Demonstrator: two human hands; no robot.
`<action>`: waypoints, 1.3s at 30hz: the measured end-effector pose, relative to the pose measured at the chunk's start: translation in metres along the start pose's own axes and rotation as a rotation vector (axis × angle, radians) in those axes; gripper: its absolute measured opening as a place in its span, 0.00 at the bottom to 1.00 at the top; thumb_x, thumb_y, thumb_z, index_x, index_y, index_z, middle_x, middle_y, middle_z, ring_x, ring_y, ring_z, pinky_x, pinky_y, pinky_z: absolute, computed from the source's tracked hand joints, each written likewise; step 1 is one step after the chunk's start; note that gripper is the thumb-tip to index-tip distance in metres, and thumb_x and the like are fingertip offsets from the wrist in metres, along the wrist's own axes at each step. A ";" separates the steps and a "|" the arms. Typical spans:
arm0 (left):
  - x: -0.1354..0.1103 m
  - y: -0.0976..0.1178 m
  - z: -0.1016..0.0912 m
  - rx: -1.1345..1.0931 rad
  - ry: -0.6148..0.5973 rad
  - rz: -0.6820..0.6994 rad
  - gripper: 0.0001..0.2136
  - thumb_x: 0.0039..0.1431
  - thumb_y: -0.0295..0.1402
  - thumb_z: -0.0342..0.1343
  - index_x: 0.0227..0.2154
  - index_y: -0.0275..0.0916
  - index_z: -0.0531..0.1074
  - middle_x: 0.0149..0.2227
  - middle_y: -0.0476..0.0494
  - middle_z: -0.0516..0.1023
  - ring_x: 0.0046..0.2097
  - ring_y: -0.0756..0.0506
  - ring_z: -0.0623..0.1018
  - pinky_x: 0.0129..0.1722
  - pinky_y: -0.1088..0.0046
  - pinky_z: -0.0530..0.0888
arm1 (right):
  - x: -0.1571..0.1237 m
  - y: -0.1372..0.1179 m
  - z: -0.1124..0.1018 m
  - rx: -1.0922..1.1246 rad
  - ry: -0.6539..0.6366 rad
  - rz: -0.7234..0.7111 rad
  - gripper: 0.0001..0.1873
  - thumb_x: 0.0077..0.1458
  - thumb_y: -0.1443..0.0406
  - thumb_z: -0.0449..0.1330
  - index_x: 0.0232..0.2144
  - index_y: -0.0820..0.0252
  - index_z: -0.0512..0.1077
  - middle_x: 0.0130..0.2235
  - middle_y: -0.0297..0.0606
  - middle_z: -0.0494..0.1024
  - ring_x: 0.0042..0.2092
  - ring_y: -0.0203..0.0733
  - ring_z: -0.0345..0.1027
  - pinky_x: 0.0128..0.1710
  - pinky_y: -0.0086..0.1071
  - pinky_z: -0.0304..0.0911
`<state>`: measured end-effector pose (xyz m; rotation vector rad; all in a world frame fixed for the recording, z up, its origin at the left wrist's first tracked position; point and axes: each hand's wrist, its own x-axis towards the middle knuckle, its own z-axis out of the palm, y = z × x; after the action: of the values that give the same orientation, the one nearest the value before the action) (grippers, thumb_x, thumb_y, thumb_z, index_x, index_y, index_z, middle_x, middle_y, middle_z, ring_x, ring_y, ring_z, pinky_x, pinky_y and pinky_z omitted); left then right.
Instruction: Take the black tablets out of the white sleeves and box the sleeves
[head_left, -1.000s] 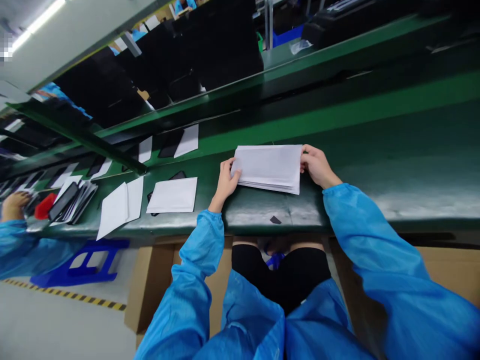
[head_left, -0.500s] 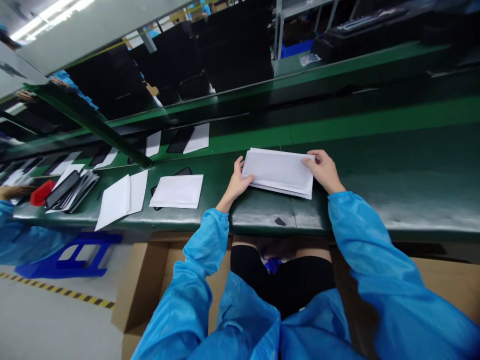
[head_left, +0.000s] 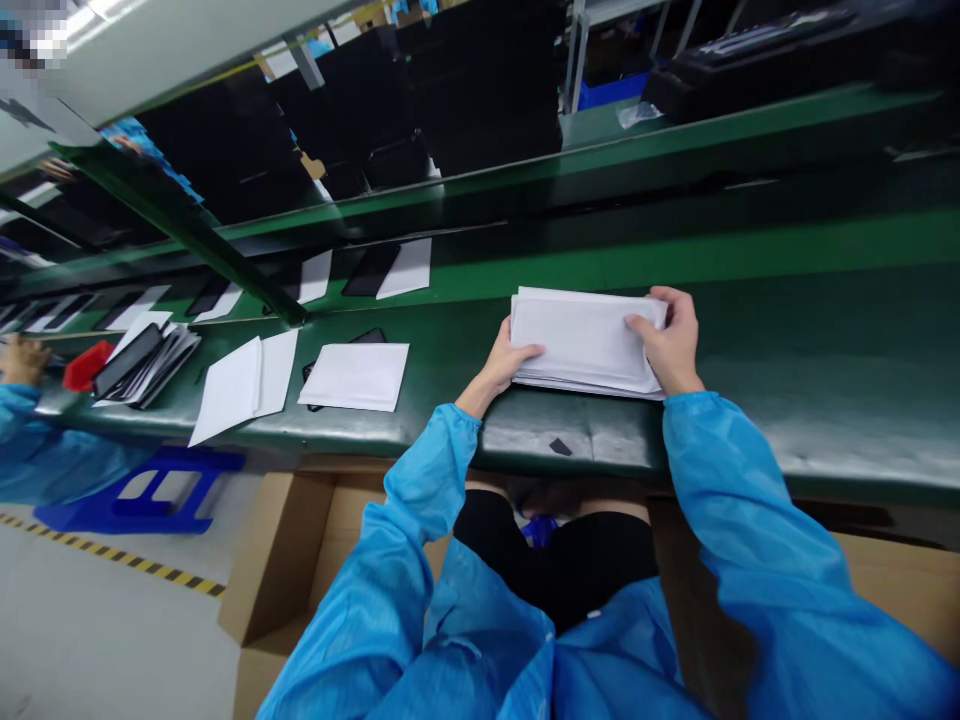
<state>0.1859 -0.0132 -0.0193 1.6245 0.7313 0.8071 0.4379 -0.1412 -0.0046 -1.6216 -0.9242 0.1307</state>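
Observation:
A stack of white sheets point(head_left: 585, 340) lies between my hands, just over the green bench top point(head_left: 795, 370). My left hand point(head_left: 514, 358) grips its left end, thumb on top and fingers beneath or behind. Around the right end my right hand point(head_left: 671, 338) is closed, thumb pressing the upper face. Whether the stack rests on the bench or is slightly lifted, I cannot tell. Left of my left hand, a white sheet point(head_left: 356, 376) covers most of a dark flat panel point(head_left: 369, 337). A small dark scrap point(head_left: 560, 446) sits near the bench's front edge.
Further left are two overlapping white sheets point(head_left: 232, 388), a pile of dark panels and sheets point(head_left: 154, 365) and a red bin point(head_left: 88, 366). Dark panels with white sheets point(head_left: 405, 268) line the back strip. A co-worker's hand point(head_left: 24, 360) is at far left. Below stands an open cardboard box point(head_left: 277, 560).
My hands and the stack have shifted a little to the right. The right hand now wraps further over the stack's right end. The co-worker's hand has risen slightly.

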 end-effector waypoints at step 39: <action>-0.015 0.014 -0.009 0.368 0.151 0.138 0.30 0.62 0.44 0.68 0.63 0.39 0.68 0.59 0.30 0.73 0.65 0.31 0.71 0.68 0.48 0.67 | -0.004 0.003 0.002 -0.106 -0.011 0.024 0.32 0.48 0.52 0.73 0.51 0.53 0.67 0.52 0.48 0.74 0.54 0.61 0.72 0.58 0.57 0.71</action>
<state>0.1707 -0.0230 -0.0062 1.9753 0.9236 0.9419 0.4352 -0.1418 -0.0093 -1.7317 -0.9329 0.1088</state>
